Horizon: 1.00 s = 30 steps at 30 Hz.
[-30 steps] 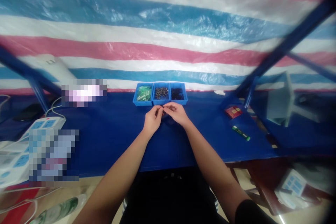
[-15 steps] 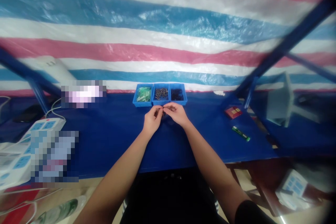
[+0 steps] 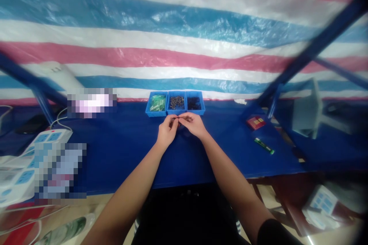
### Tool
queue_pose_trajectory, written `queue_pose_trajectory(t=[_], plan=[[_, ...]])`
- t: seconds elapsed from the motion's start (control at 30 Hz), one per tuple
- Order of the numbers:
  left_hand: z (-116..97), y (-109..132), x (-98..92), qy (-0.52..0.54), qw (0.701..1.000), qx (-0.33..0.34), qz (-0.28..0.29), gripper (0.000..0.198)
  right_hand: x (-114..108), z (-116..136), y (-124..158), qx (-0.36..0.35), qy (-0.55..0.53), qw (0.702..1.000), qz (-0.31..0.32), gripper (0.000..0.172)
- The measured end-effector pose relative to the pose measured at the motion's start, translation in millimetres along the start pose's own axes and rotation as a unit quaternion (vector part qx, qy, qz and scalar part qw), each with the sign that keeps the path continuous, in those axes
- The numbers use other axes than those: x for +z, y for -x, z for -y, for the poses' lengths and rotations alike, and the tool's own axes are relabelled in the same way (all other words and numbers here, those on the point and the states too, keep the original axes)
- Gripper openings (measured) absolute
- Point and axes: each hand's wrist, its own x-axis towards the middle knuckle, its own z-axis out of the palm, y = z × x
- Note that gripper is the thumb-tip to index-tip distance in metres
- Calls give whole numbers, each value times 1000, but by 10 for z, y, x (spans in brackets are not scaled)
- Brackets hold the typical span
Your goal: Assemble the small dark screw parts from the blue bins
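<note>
My left hand point(image 3: 167, 131) and my right hand point(image 3: 192, 124) meet fingertip to fingertip over the blue table point(image 3: 120, 149), just in front of three small blue bins. Both pinch a tiny dark part point(image 3: 178, 119) between them; its shape is too small to make out. The left bin point(image 3: 156, 103) holds green pieces, the middle bin point(image 3: 176, 102) holds small metallic pieces, and the right bin point(image 3: 194, 103) holds black pieces.
A white power strip point(image 3: 43, 139) with cables lies at the left edge. A red box point(image 3: 255, 122) and a green stick point(image 3: 263, 146) lie to the right, near a blue frame post point(image 3: 273, 103). A striped tarp point(image 3: 184, 38) hangs behind the table.
</note>
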Motion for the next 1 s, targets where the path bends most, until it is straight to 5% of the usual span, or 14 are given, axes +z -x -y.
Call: queue_pose_trajectory(t=[1.0], plan=[[28,-12,-2,-12,1000,14,1,23,-4,-17,-1,3,-12,1000,7,29]])
